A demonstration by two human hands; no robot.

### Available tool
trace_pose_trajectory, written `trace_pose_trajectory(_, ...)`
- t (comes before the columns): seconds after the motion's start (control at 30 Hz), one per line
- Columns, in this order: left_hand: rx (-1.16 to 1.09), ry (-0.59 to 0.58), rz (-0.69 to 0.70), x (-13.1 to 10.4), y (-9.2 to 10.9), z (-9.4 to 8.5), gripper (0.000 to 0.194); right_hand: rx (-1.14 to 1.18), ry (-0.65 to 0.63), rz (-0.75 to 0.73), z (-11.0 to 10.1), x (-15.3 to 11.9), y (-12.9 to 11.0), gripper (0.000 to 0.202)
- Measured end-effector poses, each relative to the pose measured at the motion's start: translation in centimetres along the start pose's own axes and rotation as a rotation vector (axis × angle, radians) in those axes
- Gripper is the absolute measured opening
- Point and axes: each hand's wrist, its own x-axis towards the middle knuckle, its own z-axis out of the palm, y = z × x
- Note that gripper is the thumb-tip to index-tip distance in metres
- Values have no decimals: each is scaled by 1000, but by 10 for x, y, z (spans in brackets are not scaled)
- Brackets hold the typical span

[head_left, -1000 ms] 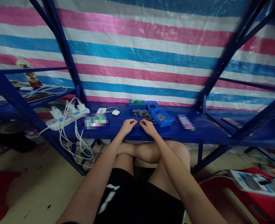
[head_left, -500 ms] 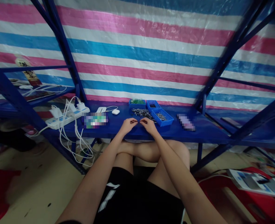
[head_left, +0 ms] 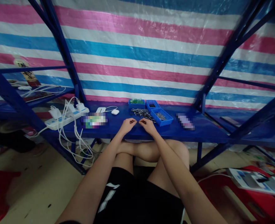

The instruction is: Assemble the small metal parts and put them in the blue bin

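My left hand and my right hand face each other over the front of the blue table, a small gap between their fingertips. Each has thumb and fingers pinched together; whatever they hold is too small to make out. Just beyond them lies a loose pile of small dark and silvery pin-like parts. Right of the pile, a blue bin holds similar silvery pieces. Behind it is a second blue bin with dark contents. A third blue bin contains green pieces.
A white power strip with plugs and dangling cables sits at the table's left. Near it are a phone with a blurred screen and a white earphone-like case. Another phone lies right of the bins. Blue frame posts rise beside the table.
Both hands stay almost in place, pinched over the table edge. The whole view has shifted very slightly; the bins and the pile look unchanged.
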Motion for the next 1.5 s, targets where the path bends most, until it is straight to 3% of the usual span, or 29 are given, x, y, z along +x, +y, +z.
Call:
trace_pose_trajectory(0.3, -30, -12, 2, 1, -4, 0, 26, 11, 6, 15, 1, 1, 2, 17)
trace_pose_trajectory(0.57, 34, -6, -3, -2, 1, -2, 39, -51, -3, -29, -1, -1, -2, 23)
trace_pose_trajectory(0.9, -20, -14, 14, 1, -4, 0, 24, 7, -5, 17, 1, 0, 1, 15)
trace_pose_trajectory(1.5, -40, -4, 8, 2, -5, 0, 26, 17, 0, 36, 0, -1, -1, 15)
